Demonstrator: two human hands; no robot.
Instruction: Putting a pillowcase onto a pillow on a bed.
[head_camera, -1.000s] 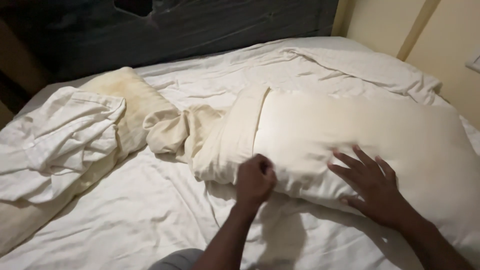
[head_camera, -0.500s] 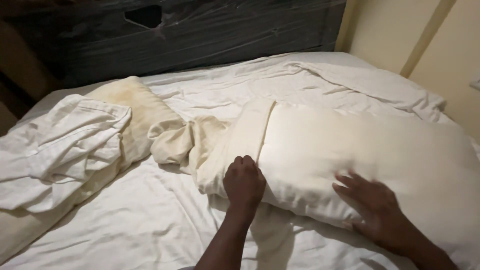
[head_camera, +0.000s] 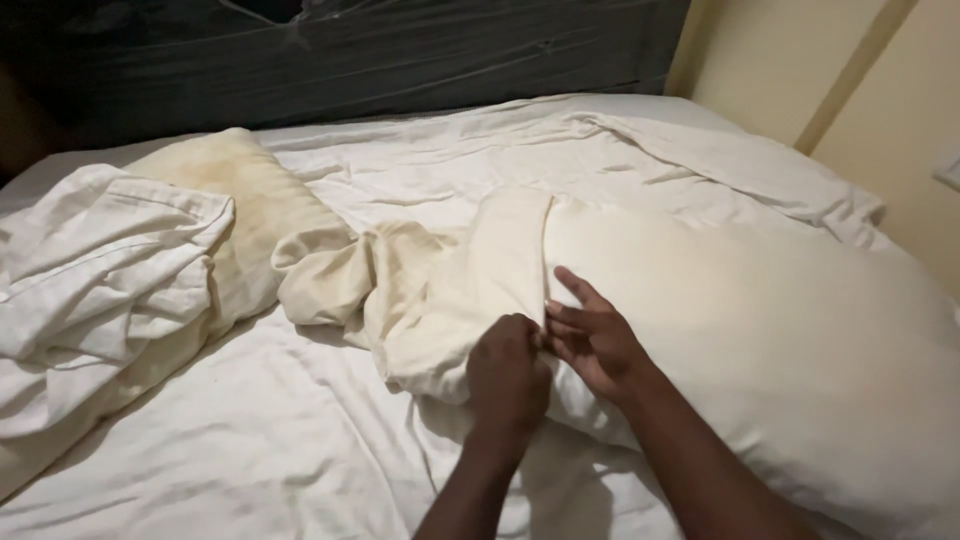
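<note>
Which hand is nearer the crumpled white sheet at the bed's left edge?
Left. The left hand grips the pillowcase, on the side toward the crumpled white sheet; the right hand lies farther away on the pillow.

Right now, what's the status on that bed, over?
Left hand fisted on pillowcase edge. Right hand flat on big cream pillow, fingers at the case opening. Loose case bunched left; crumpled white sheet clear.
</note>
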